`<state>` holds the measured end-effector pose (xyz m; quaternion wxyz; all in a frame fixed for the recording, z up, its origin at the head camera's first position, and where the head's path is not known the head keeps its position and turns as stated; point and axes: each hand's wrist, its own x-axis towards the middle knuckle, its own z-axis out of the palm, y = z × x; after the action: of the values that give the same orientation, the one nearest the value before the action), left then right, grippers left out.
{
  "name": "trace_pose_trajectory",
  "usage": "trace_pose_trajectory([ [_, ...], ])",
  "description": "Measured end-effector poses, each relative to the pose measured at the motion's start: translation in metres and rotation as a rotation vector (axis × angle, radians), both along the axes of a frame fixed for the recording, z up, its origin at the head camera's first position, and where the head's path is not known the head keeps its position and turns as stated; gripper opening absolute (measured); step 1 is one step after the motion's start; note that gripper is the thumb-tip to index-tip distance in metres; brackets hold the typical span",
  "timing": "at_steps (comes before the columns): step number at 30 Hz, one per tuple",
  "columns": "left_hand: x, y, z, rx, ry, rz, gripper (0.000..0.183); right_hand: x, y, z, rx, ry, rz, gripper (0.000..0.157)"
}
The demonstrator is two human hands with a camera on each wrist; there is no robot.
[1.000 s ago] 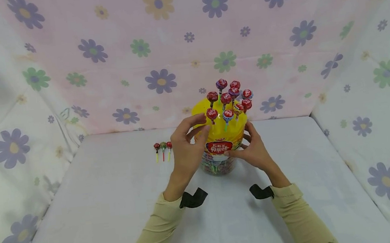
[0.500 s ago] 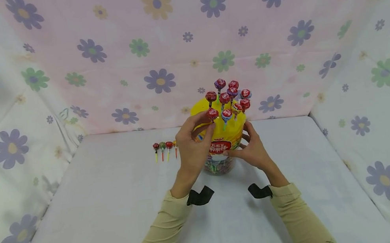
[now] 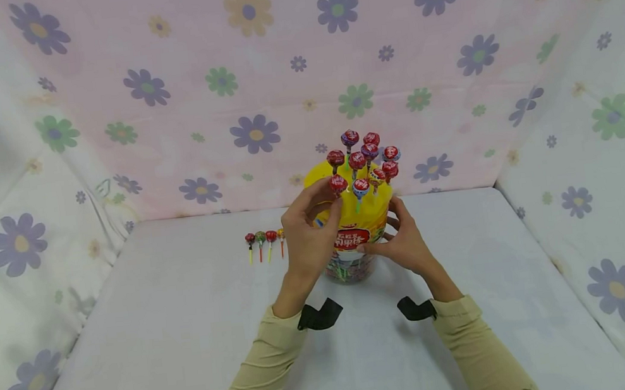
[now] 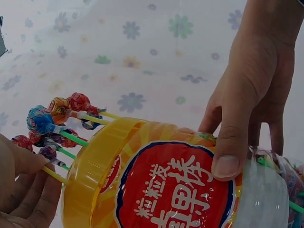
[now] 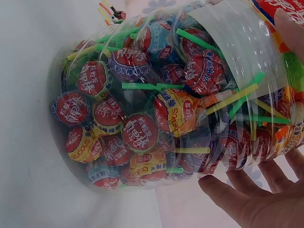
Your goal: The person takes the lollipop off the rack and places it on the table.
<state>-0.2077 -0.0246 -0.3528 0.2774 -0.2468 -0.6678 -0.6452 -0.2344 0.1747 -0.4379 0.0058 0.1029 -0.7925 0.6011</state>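
A clear plastic jar (image 5: 95,156) with a yellow lid (image 4: 90,175) and a red label (image 3: 349,238) stands on the table, filled with wrapped lollipops. Several lollipops stick up out of the lid by their sticks. My left hand (image 3: 311,236) pinches a red-wrapped lollipop (image 3: 338,184) at the lid's near left side. In the left wrist view its yellow stick (image 4: 55,175) meets the lid, while the left fingers (image 4: 40,194) partly hide its head. My right hand (image 3: 406,242) holds the jar's right side, thumb across the label and other fingers around the back.
Several loose lollipops (image 3: 260,238) lie in a row on the white tabletop (image 3: 187,310), left of the jar. The left hand overlaps the row's right end. Flower-patterned cloth (image 3: 288,77) encloses the back and sides of the table.
My left hand has moved slightly right, its fingers closing on the near-left lollipop at the lid. Another loose lollipop has come into sight beside it. The right hand keeps its hold.
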Motion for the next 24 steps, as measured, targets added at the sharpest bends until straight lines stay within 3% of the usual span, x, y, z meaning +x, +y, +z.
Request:
trace_pose_trajectory([
  [7, 0.003, 0.0, 0.006, 0.007, -0.007, 0.024, 0.035, 0.0, -0.001, 0.0, -0.002, 0.019, 0.006, 0.094],
  [15, 0.013, -0.011, 0.02, 0.018, 0.047, 0.042, 0.034, 0.003, 0.0, -0.001, -0.01, 0.048, 0.014, 0.093],
  [24, 0.014, -0.026, 0.024, 0.037, 0.072, 0.093, 0.035, 0.002, 0.001, 0.0, -0.006, 0.017, 0.006, 0.093],
])
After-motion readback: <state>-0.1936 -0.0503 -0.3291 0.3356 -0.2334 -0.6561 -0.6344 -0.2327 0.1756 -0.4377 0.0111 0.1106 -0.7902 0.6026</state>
